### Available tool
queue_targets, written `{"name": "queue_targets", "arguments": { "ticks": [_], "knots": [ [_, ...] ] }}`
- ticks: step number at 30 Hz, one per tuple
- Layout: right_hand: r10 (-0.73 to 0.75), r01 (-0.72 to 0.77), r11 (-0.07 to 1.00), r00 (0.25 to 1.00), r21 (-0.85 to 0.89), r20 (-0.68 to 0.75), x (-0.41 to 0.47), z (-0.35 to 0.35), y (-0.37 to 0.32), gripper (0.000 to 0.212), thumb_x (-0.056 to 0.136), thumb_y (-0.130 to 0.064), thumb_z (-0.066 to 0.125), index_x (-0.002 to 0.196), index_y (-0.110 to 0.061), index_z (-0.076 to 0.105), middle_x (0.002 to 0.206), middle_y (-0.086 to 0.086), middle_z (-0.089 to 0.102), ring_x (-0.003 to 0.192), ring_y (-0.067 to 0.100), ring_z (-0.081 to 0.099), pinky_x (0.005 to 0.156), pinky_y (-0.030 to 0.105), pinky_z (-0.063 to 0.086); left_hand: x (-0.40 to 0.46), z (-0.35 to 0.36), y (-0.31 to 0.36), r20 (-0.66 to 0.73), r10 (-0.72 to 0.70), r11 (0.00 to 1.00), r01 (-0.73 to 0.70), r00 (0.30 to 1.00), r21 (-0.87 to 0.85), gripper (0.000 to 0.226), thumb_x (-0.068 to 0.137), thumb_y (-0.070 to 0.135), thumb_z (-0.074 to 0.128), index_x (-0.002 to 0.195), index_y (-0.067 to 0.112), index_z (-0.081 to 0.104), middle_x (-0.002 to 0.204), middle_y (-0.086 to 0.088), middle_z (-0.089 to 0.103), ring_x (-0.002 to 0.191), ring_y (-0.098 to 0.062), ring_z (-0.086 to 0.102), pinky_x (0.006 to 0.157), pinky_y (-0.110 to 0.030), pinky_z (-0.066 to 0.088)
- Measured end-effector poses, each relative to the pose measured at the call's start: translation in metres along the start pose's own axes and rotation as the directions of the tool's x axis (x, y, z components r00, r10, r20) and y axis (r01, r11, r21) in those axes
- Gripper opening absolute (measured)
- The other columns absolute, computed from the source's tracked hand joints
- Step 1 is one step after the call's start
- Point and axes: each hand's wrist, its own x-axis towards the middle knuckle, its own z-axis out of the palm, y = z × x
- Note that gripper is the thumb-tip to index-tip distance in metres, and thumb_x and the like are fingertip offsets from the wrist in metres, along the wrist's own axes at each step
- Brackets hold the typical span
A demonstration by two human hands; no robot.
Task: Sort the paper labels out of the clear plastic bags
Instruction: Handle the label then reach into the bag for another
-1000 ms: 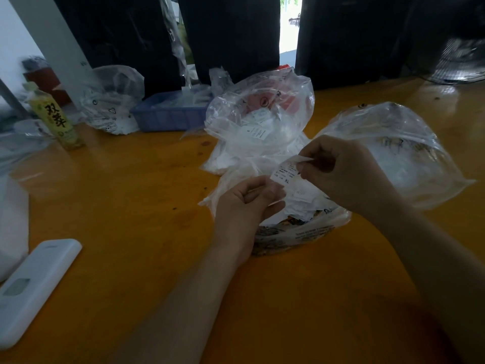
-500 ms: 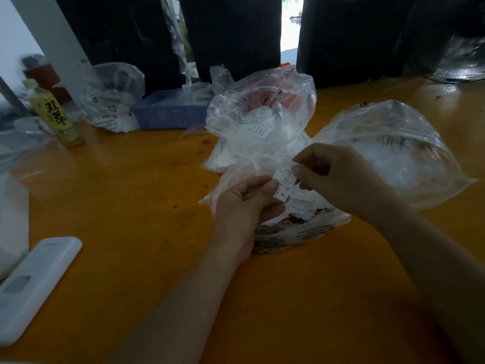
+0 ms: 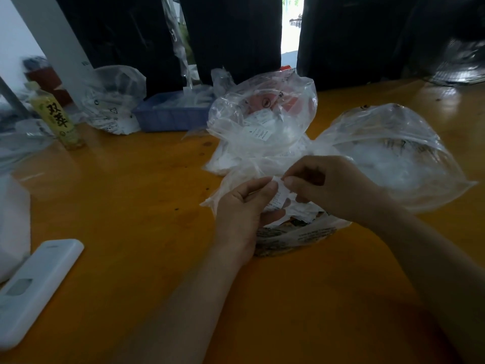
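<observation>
Orange-brown wood, smooth and faintly glossy, makes up the table (image 3: pixel 110 206) in front of me, with dark curtains hanging behind it. Seen from my head, both my forearms reach in from below and meet over a low, crumpled plastic bag (image 3: pixel 296 232) with dark print along its near edge, too blurred to read. My left hand (image 3: pixel 244 206) is curled, thumb and forefinger pinching the left side of a small white paper label (image 3: pixel 278 197); my right hand (image 3: pixel 333 187) bends at the knuckles and pinches the same slip from the right. The label hangs between my fingertips just above the bag's mouth, its fine print unreadable. Behind stands a puffed clear bag (image 3: pixel 262 122) full of white labels with something red inside, and to the right another billowing clear bag (image 3: pixel 393 153). Farther left sit a blue plastic tray (image 3: pixel 170 116), a yellow bottle (image 3: pixel 56 119) printed with two Chinese characters, and a white remote (image 3: pixel 36 287).
</observation>
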Motion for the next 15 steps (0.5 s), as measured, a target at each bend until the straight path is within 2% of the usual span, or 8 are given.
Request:
{"name": "queue_targets", "arguments": {
  "ticks": [3, 5, 6, 8, 11, 13, 15],
  "knots": [
    [0.071, -0.084, 0.994, 0.984, 0.070, 0.165, 0.004, -0.005, -0.004, 0.013, 0.097, -0.033, 0.067, 0.110, -0.032, 0.063, 0.082, -0.011, 0.075, 0.067, 0.007, 0.070, 0.060, 0.020, 0.054, 0.000, 0.001, 0.000, 0.000, 0.009, 0.999, -0.009, 1.000, 0.040, 0.012, 0.092, 0.019, 0.079, 0.090, 0.029, 0.086, 0.102, -0.002, 0.082, 0.090, -0.021, 0.080, 0.065, -0.027, 0.063],
    [0.131, -0.145, 0.989, 0.960, 0.040, 0.246, 0.010, -0.009, -0.006, 0.014, 0.098, -0.028, 0.067, 0.110, -0.033, 0.062, 0.079, -0.008, 0.076, 0.060, 0.005, 0.067, 0.053, 0.015, 0.049, 0.000, 0.001, 0.001, -0.028, 0.006, 0.999, -0.005, 1.000, 0.039, 0.008, 0.093, 0.027, 0.078, 0.095, 0.027, 0.085, 0.104, -0.001, 0.081, 0.093, -0.020, 0.079, 0.066, -0.027, 0.063],
    [0.160, -0.173, 0.984, 0.962, 0.041, 0.219, 0.016, -0.011, -0.006, 0.012, 0.098, -0.025, 0.068, 0.107, -0.031, 0.064, 0.077, -0.006, 0.075, 0.057, 0.005, 0.066, 0.051, 0.014, 0.048, 0.000, 0.002, 0.001, -0.037, 0.004, 1.000, -0.003, 0.999, 0.025, 0.013, 0.095, 0.032, 0.076, 0.099, 0.023, 0.084, 0.105, -0.002, 0.081, 0.095, -0.023, 0.079, 0.066, -0.028, 0.063],
    [0.257, -0.267, 0.944, 0.964, 0.196, 0.074, 0.036, -0.017, -0.009, 0.007, 0.096, -0.017, 0.068, 0.101, -0.021, 0.067, 0.074, -0.003, 0.075, 0.057, 0.006, 0.066, 0.053, 0.017, 0.051, 0.000, 0.004, 0.003, -0.045, -0.012, 1.000, 0.011, 0.999, -0.028, 0.027, 0.101, 0.042, 0.067, 0.109, 0.018, 0.078, 0.107, -0.004, 0.081, 0.098, -0.027, 0.079, 0.066, -0.028, 0.063],
    [0.487, -0.357, 0.761, 0.866, 0.541, -0.112, 0.077, -0.023, -0.015, 0.007, 0.096, -0.012, 0.069, 0.101, -0.007, 0.070, 0.073, 0.003, 0.075, 0.061, 0.010, 0.071, 0.058, 0.024, 0.057, 0.000, 0.006, 0.005, -0.041, -0.034, 0.998, 0.032, 0.999, -0.056, 0.038, 0.110, 0.045, 0.049, 0.123, 0.015, 0.068, 0.113, -0.002, 0.081, 0.098, -0.025, 0.080, 0.064, -0.026, 0.061],
    [0.579, -0.349, 0.600, 0.810, 0.720, -0.090, 0.100, -0.023, -0.021, 0.016, 0.096, -0.011, 0.069, 0.110, -0.003, 0.068, 0.083, 0.011, 0.078, 0.068, 0.014, 0.075, 0.060, 0.026, 0.059, 0.000, 0.007, 0.006, -0.044, -0.049, 0.997, 0.046, 0.998, -0.064, 0.039, 0.112, 0.043, 0.045, 0.122, 0.013, 0.068, 0.112, -0.004, 0.081, 0.095, -0.024, 0.080, 0.062, -0.026, 0.061],
    [0.560, -0.324, 0.457, 0.828, 0.828, 0.015, 0.112, -0.020, -0.026, 0.022, 0.096, -0.010, 0.069, 0.116, -0.004, 0.062, 0.100, 0.019, 0.074, 0.076, 0.021, 0.078, 0.061, 0.030, 0.062, 0.000, 0.007, 0.005, -0.049, -0.057, 0.996, 0.053, 0.997, -0.065, 0.038, 0.112, 0.040, 0.044, 0.119, 0.011, 0.068, 0.110, -0.006, 0.081, 0.092, -0.024, 0.080, 0.060, -0.025, 0.060]
  ]
}}
